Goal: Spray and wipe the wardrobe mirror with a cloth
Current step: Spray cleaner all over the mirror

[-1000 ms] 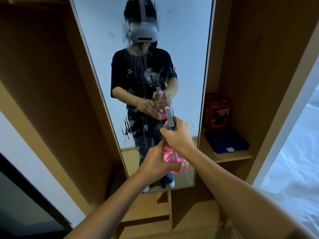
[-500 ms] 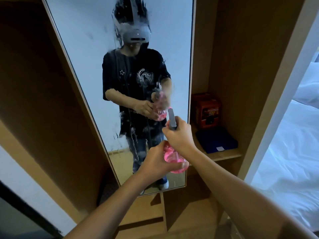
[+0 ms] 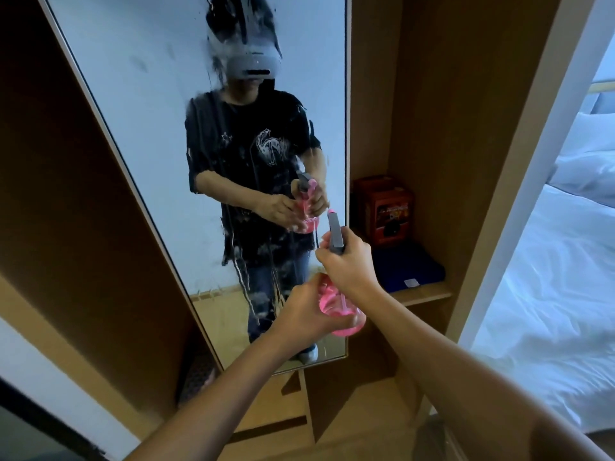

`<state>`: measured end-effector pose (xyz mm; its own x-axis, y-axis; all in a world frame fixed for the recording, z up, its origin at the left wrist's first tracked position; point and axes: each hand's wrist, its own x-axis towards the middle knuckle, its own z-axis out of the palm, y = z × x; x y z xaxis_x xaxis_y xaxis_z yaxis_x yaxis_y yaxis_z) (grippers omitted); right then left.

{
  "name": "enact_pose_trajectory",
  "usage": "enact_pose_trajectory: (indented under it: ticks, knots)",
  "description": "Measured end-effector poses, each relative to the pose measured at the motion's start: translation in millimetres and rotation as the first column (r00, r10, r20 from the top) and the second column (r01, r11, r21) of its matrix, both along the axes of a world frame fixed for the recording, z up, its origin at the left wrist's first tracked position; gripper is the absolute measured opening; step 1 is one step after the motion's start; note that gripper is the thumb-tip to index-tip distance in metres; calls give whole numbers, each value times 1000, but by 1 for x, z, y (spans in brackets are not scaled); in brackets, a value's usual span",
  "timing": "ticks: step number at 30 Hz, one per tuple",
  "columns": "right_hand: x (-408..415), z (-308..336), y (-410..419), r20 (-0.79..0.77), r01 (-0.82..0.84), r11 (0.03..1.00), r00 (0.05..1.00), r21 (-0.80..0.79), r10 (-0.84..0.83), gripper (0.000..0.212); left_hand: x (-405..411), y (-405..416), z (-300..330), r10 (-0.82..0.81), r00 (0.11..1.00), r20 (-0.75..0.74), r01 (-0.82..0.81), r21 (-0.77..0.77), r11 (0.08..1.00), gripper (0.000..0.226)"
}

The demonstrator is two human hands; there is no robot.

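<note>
Both forearms extended. Left hand [image 3: 307, 311] cups translucent pink spray bottle [image 3: 342, 314] base, grip curled round it; right hand [image 3: 349, 261] grip wrapped on grey trigger head. Beyond bottle: tall mirror [image 3: 139, 104], streaked with foam runs. Right of mirror, red box [image 3: 386, 207] on shelf, print unreadable

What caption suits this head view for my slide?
Both hands hold a pink spray bottle before the wet mirror.

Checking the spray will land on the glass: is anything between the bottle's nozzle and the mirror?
Nothing visible is. The pink spray bottle, gripped by the right hand at the head and the left hand at the body, points at the mirror with open air between. The glass already carries droplets and runs.
</note>
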<state>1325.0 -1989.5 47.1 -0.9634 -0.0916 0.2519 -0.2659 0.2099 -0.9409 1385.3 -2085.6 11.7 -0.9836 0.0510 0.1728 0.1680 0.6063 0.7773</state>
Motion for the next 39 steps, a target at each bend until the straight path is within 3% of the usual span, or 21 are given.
enact_pose_trajectory:
  ticks: [7,11,20,29,39]
  knots:
    - [0,-17,11,22,14,999,1000,51,-15,8,3,10,-18,-17,998,55,16,26,1000,58]
    - [6,-32,14,67,14,998,998,58,-18,21,8,15,-33,-34,995,91,30,48,998,57]
    - [16,-63,12,160,-55,996,986,69,43,10,23,15,-57,-24,989,144,16,56,998,56]
    - [25,-70,-3,173,-94,991,982,94,77,21,35,4,-59,-14,990,138,7,53,999,51]
    - [35,-72,-25,182,-165,982,972,90,146,12,46,-17,-70,14,992,126,-27,99,995,59]
